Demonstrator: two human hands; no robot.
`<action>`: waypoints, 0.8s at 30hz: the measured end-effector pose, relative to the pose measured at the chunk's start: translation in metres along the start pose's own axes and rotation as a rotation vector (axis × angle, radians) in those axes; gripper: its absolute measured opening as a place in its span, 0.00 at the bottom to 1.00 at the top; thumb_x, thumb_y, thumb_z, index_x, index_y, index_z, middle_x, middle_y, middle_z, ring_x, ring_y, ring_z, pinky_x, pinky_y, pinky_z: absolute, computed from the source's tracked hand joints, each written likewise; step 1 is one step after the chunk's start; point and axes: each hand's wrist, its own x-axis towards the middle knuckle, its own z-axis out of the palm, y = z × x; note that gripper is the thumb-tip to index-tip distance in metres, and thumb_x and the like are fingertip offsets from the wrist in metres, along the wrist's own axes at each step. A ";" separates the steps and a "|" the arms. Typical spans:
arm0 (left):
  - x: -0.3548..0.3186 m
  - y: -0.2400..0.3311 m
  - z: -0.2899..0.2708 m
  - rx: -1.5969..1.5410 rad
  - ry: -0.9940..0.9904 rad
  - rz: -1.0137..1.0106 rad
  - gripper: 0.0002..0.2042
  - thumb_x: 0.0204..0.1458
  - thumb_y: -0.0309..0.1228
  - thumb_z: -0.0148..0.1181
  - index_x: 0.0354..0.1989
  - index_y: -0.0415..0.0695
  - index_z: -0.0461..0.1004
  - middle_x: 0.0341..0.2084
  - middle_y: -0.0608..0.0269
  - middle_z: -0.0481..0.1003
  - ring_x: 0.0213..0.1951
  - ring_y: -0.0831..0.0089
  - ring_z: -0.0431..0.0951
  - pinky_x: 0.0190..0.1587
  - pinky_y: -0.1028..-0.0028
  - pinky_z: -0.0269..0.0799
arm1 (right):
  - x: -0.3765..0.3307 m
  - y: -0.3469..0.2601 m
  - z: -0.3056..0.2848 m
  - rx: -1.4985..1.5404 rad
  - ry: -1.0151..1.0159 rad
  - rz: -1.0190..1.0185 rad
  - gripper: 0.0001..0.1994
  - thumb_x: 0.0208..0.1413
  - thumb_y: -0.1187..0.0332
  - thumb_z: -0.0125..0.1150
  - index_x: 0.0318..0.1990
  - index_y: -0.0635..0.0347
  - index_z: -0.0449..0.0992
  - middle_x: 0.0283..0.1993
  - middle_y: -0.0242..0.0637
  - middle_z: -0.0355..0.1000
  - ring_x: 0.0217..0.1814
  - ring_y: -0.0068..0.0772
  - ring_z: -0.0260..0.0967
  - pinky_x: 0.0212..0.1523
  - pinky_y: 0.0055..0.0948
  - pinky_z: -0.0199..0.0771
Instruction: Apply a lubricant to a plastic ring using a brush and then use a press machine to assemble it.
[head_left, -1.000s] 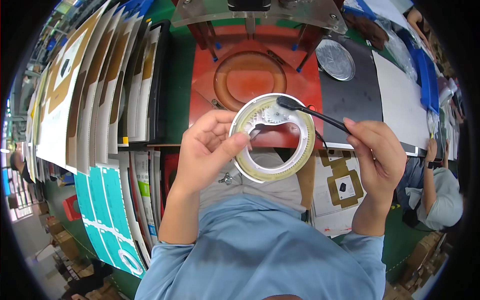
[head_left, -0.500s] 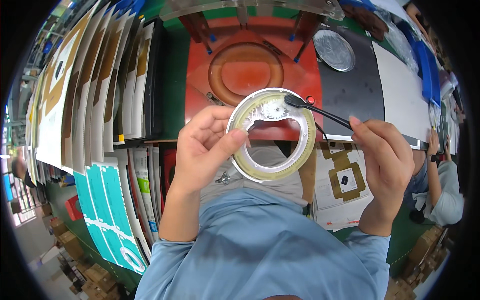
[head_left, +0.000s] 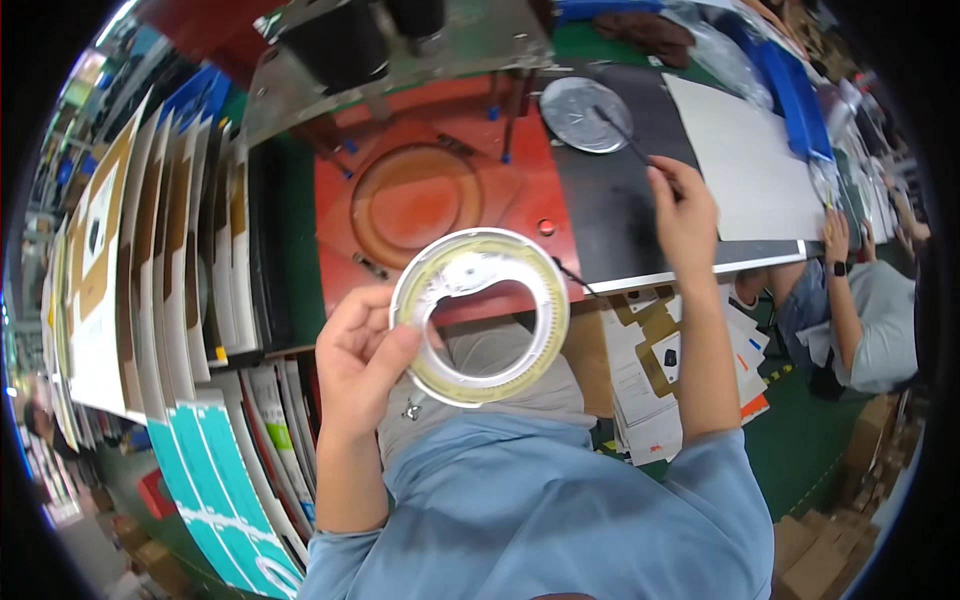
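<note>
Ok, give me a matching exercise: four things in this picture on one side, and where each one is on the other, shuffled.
Things:
1. ring
2. brush
3. round dish
4. card sheets

Places:
A. on the black mat
B. in the left hand
C. racked upright at the left
D. in the right hand

Pairs: 1-B, 2-D, 3-A, 4-C

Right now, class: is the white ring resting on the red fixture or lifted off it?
Lifted off. The left hand holds the white ring in the air, its thumb on the rim, above the red fixture.
</note>
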 end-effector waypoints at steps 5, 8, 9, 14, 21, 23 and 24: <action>0.003 -0.009 0.001 -0.021 0.041 -0.011 0.13 0.66 0.28 0.61 0.54 0.35 0.71 0.35 0.57 0.82 0.30 0.83 0.77 0.29 0.85 0.66 | -0.003 0.017 0.010 -0.258 0.091 -0.235 0.09 0.59 0.71 0.69 0.45 0.62 0.82 0.44 0.46 0.78 0.48 0.53 0.74 0.50 0.43 0.75; 0.002 -0.009 0.005 -0.031 0.053 0.001 0.15 0.66 0.30 0.62 0.55 0.35 0.70 0.35 0.56 0.81 0.31 0.80 0.78 0.31 0.83 0.68 | -0.016 -0.005 -0.002 -0.233 0.186 -0.318 0.10 0.57 0.73 0.70 0.47 0.61 0.81 0.48 0.45 0.76 0.51 0.53 0.72 0.52 0.46 0.73; 0.002 -0.008 0.011 -0.020 0.093 0.027 0.17 0.66 0.32 0.63 0.56 0.35 0.69 0.35 0.55 0.81 0.30 0.79 0.78 0.31 0.82 0.69 | -0.021 -0.019 -0.006 -0.177 0.199 -0.346 0.09 0.57 0.73 0.69 0.45 0.61 0.81 0.44 0.44 0.77 0.48 0.52 0.73 0.50 0.44 0.74; 0.018 -0.023 0.040 0.044 -0.015 0.051 0.16 0.67 0.35 0.61 0.55 0.38 0.68 0.36 0.58 0.80 0.26 0.84 0.73 0.25 0.85 0.64 | -0.084 -0.061 -0.042 1.038 -0.758 0.193 0.18 0.74 0.65 0.54 0.66 0.59 0.66 0.42 0.31 0.75 0.34 0.19 0.70 0.35 0.23 0.74; 0.028 -0.030 0.087 0.055 -0.329 -0.113 0.19 0.67 0.26 0.59 0.64 0.35 0.66 0.51 0.55 0.79 0.43 0.77 0.80 0.43 0.79 0.75 | -0.065 -0.033 -0.083 1.149 -0.300 0.603 0.17 0.74 0.56 0.54 0.53 0.61 0.78 0.31 0.24 0.73 0.20 0.12 0.59 0.19 0.16 0.55; 0.021 -0.034 0.083 0.164 -0.358 -0.087 0.14 0.66 0.23 0.59 0.59 0.34 0.72 0.46 0.55 0.81 0.40 0.78 0.79 0.42 0.79 0.75 | -0.039 0.005 -0.096 1.139 -0.114 0.633 0.17 0.74 0.56 0.54 0.51 0.62 0.78 0.29 0.29 0.73 0.20 0.16 0.60 0.22 0.18 0.57; 0.016 -0.036 0.081 0.234 -0.366 -0.096 0.13 0.65 0.22 0.59 0.56 0.34 0.73 0.44 0.54 0.82 0.36 0.79 0.78 0.40 0.80 0.74 | -0.025 0.022 -0.098 1.080 -0.001 0.642 0.17 0.73 0.55 0.55 0.47 0.62 0.77 0.29 0.32 0.73 0.20 0.19 0.61 0.22 0.20 0.57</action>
